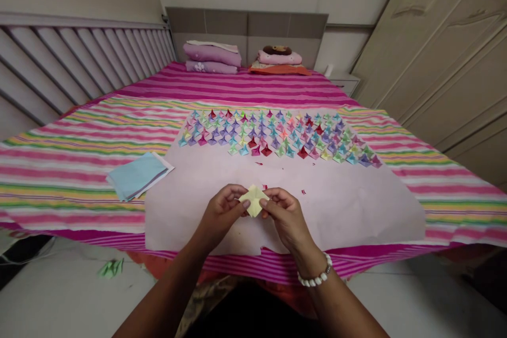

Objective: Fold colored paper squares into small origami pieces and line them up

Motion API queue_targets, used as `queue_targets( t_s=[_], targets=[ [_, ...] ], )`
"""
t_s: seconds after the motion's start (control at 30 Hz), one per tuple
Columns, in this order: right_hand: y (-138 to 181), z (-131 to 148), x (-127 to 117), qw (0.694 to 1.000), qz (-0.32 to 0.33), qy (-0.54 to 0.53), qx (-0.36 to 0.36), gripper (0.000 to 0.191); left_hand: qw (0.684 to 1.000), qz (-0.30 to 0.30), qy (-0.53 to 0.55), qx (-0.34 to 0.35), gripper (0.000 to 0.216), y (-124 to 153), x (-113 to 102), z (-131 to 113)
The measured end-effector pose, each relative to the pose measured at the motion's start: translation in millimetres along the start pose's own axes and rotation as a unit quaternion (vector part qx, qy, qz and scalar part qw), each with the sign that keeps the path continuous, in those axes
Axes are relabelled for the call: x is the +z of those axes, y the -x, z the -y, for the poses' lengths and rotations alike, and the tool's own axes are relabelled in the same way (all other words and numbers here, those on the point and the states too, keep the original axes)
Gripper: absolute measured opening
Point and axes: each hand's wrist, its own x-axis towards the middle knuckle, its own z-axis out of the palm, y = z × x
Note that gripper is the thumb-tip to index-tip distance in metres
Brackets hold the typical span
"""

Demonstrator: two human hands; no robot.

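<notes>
A small pale yellow piece of folded origami paper (254, 202), diamond-shaped with creases meeting near its middle, is held up over the white paper sheet (340, 206). My left hand (225, 208) pinches its left corner between thumb and fingers. On the opposite corner, my right hand (283, 211) has the same kind of pinch, with a white beaded bracelet on that wrist. Beyond both hands, rows of small folded paper pieces (261, 131) in many colours stand on the far part of the sheet.
A stack of square papers (137, 174), light blue on top, lies left of the sheet. Tiny red scraps (303, 191) dot the sheet. Striped cloth (71, 169) covers the bed, and folded bedding (212, 57) sits by the headboard. A green paper piece (111, 268) is on the floor.
</notes>
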Motion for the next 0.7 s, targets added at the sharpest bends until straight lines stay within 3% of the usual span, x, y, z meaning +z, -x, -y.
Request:
queue_targets(
  t_s=[0.3,0.7],
  targets=[
    [2,0,1,1.0,0.023,0.0,0.015,0.011,0.999,-0.027,-0.011,-0.046,0.019,1,2,-2],
    [1,3,2,1.0,-0.002,-0.005,0.018,0.012,0.985,0.082,0.098,-0.114,0.036,7,-16,-4]
  ],
)
